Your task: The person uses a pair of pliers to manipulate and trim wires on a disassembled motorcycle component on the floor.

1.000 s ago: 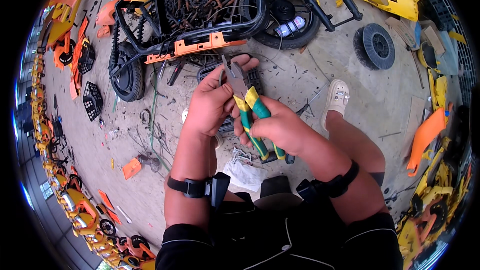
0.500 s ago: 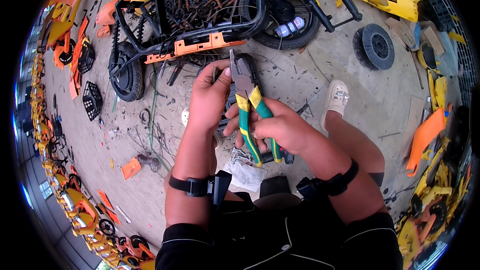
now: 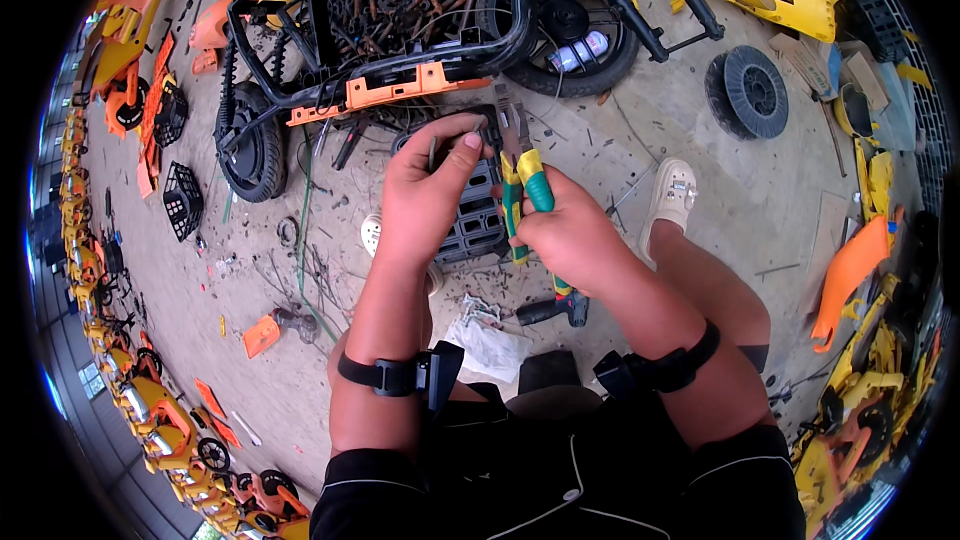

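Combination pliers (image 3: 516,137) sit gripped in your right hand (image 3: 568,238), just beside your left hand (image 3: 425,188), which pinches a thin strip-like piece (image 3: 434,151); looks like the lining-up step, next move probably needs jaws squared to that piece.

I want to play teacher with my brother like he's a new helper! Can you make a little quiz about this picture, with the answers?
1. True or false: the left hand is holding the pliers.

2. Which colours are the handles of the pliers?
A) red and blue
B) green and yellow
C) all white

3. Fill in the missing word: the long strip along the lower edge of the black frame is ______.

Key:
1. False. The right hand holds them.
2. B
3. orange
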Motion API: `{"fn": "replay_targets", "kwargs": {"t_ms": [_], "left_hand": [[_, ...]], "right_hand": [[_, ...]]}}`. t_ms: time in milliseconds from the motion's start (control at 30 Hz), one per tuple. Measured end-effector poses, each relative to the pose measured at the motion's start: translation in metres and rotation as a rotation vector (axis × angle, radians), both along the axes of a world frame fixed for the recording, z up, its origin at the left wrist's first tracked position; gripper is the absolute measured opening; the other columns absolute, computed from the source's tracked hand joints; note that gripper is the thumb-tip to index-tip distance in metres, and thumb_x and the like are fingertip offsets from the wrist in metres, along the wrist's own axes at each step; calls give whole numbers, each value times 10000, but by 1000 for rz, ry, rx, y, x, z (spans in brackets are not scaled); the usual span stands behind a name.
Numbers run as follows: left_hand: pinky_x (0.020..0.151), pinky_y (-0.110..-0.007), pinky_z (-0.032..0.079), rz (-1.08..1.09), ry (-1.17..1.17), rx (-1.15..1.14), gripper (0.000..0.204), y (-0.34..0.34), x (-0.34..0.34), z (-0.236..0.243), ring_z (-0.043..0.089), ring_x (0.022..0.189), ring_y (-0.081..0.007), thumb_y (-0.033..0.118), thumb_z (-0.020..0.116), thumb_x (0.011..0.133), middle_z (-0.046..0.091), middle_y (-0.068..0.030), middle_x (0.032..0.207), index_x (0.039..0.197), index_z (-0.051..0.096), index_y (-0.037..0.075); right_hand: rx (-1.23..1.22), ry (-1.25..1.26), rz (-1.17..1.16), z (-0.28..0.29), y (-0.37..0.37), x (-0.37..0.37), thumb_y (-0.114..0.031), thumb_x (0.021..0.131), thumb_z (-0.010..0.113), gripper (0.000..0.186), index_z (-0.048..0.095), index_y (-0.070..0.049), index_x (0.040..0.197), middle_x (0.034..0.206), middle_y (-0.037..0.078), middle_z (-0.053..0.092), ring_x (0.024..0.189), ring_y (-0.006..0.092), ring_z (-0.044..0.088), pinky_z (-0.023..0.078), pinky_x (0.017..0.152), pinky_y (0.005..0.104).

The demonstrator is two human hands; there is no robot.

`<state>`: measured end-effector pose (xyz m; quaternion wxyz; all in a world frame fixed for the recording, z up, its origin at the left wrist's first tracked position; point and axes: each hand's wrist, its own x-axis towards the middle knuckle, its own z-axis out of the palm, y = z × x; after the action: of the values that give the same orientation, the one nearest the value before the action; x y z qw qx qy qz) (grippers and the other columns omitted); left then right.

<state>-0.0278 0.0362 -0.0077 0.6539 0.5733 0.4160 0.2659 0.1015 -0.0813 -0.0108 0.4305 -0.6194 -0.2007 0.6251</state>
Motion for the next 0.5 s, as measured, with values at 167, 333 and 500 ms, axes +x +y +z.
{"fn": "replay_targets", "kwargs": {"t_ms": [167, 333, 500], "left_hand": [[774, -240, 504, -28, -6, 15, 239, -3, -3, -8, 635, 882, -87, 80, 678, 983, 706, -37, 977, 1214, 672, 16], [764, -233, 502, -44, 31, 50, 240, -4, -3, -7, 624, 848, -75, 78, 688, 975, 696, -30, 948, 1203, 678, 6], [730, -220, 492, -31, 105, 130, 229, -6, -4, -1, 600, 801, -58, 69, 686, 970, 676, -5, 875, 1187, 696, -2]], "right_hand": [[1, -88, -3, 0, -2, -3, -45, 834, 539, 386, 573, -33, 1219, 1026, 182, 668, 948, 331, 666, 513, 824, 403], [-11, -144, 28, 3, -2, -1, -51, 836, 537, 405, 565, -34, 1240, 1042, 209, 664, 974, 376, 659, 508, 850, 419], [7, -183, 27, 4, -1, -2, -47, 832, 537, 417, 561, -33, 1248, 1056, 225, 662, 996, 410, 651, 506, 870, 441]]}}
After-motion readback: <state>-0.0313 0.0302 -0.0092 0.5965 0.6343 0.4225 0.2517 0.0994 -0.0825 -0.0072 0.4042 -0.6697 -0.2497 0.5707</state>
